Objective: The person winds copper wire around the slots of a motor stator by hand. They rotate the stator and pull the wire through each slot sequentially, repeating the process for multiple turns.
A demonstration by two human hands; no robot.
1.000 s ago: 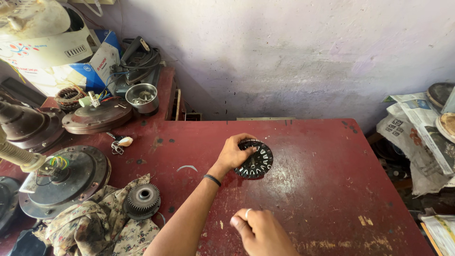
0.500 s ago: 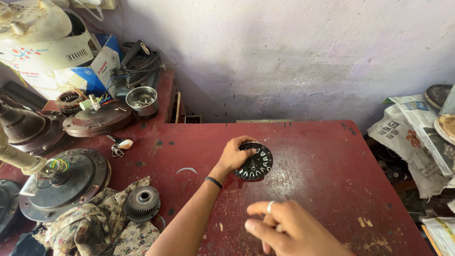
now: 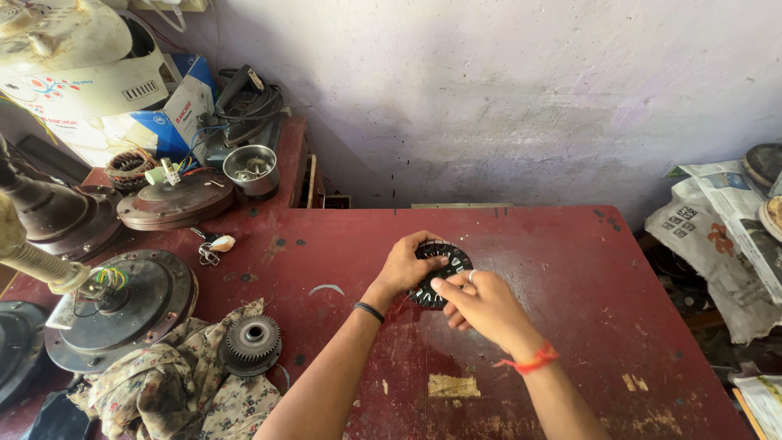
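Both hands meet over 1 black slotted stator ring point(image 3: 438, 273), which lies flat near the middle of the red worktable point(image 3: 570, 277), toward its far edge.

Left hand point(image 3: 405, 265): closed over the ring's left rim, thumb and fingers pinching it, so we read it as gripping the ring. Right hand point(image 3: 481, 303): fingers half-curled, tips touching the ring's near-right edge; whether it truly grips or only steadies, we cannot tell. A ring shows on 1 finger, a red thread on that wrist, a dark band on the left wrist.

Handling, as we judge it: keep the left pinch on the outer rim, not across the slots, so the teeth stay visible. Let the right fingertips work from the opposite side, so the ring cannot skate on the scuffed paint. Keep it flat; a tilt would hide the slots from view.

Counts:
- 1 stator ring in hand
- 1 toothed steel gear point(image 3: 251, 342) on 1 flowered rag point(image 3: 175, 387), well left
- 2 round fan motor housings in plain view point(image 3: 130, 305) point(image 3: 175, 200), more partly cut off at the left edge
- 1 small steel bowl point(image 3: 251, 169)
- 1 copper-wound coil point(image 3: 130, 169)
- 1 heap of newspaper point(image 3: 717, 220) at right
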